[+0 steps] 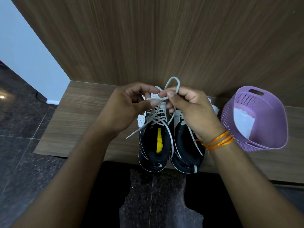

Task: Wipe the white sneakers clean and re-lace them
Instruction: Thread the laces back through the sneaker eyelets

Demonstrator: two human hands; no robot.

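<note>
Fingertips (170, 94) of your right hand (190, 111) pinch the lace loop (172, 77), upright above the knot (162, 99). Your left hand (125, 107) pinches the strand beside it; the free end (136, 132) trails toward your left.

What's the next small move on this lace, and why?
Probably the left hand should wrap the loose lace end round the loop and push a second loop through. The right hand pinches just one loop above the left sneaker, the left hand pinches the lace crossing, and the end trails free.
</note>
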